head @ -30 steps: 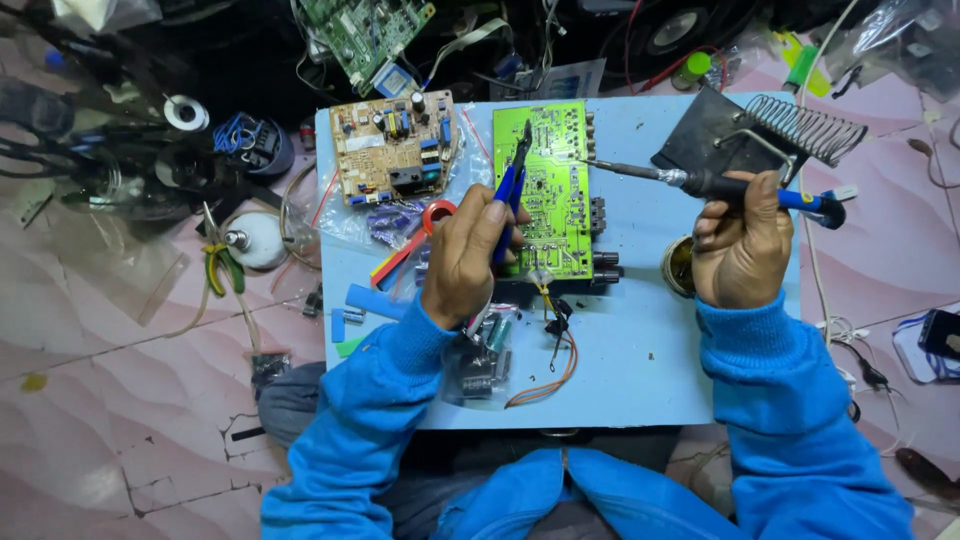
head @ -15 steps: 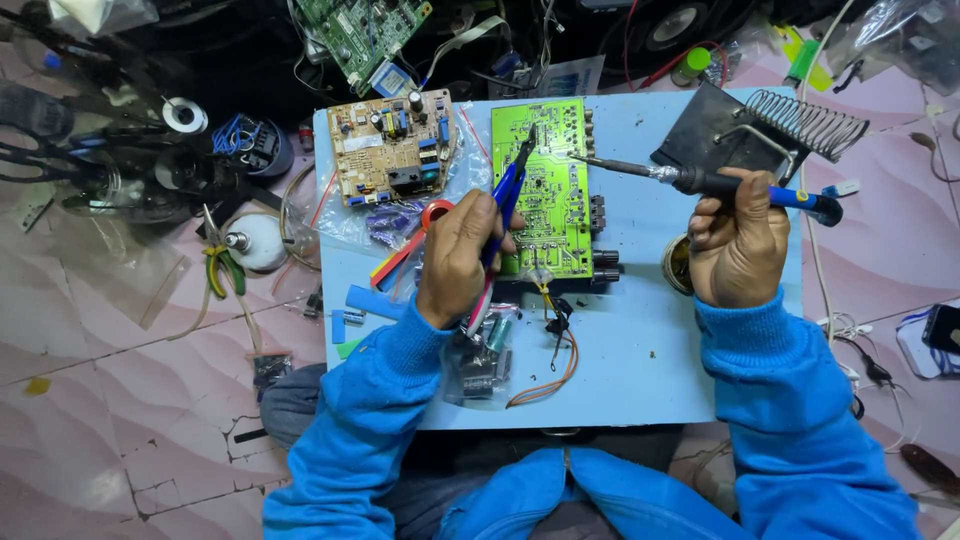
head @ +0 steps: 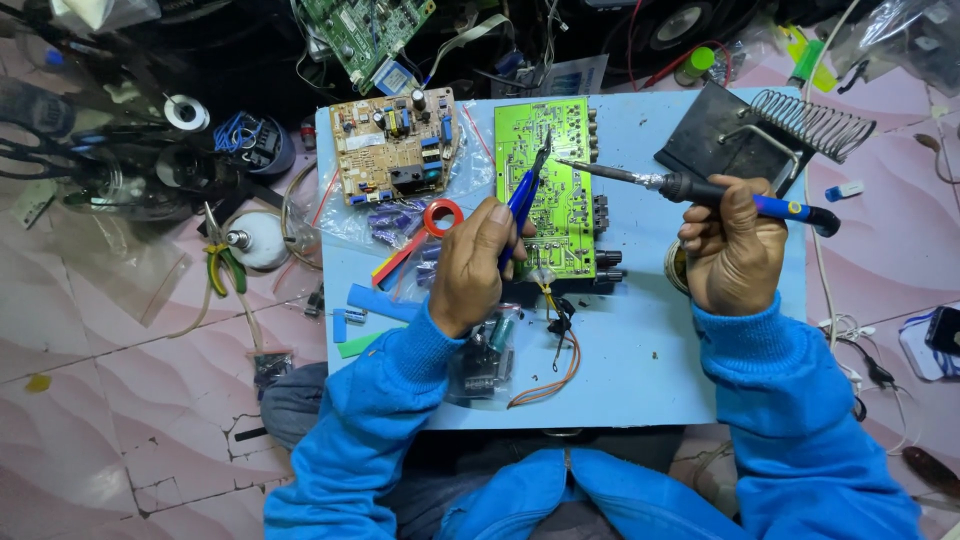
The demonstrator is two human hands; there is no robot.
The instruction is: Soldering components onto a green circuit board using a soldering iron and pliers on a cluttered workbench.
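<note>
1. The green board (head: 556,190) lies solder side up on the pale blue work board (head: 640,370), between the hands.
2. The left hand (head: 478,268) is closed around blue-handled pliers (head: 524,200), nose resting on the green board's upper middle. A second ago the nose sat lower and more to the left; it has moved up the board.
3. The right hand (head: 733,252) is wrapped around a soldering iron (head: 690,188). Its tip has drawn in from the right and now hangs just beside the pliers' nose, so both tools meet over one spot.
4. Further out: a tan board (head: 390,145) to the upper left, an iron stand (head: 770,135) to the upper right, and a bag of capacitors (head: 485,355) by the left wrist.
</note>
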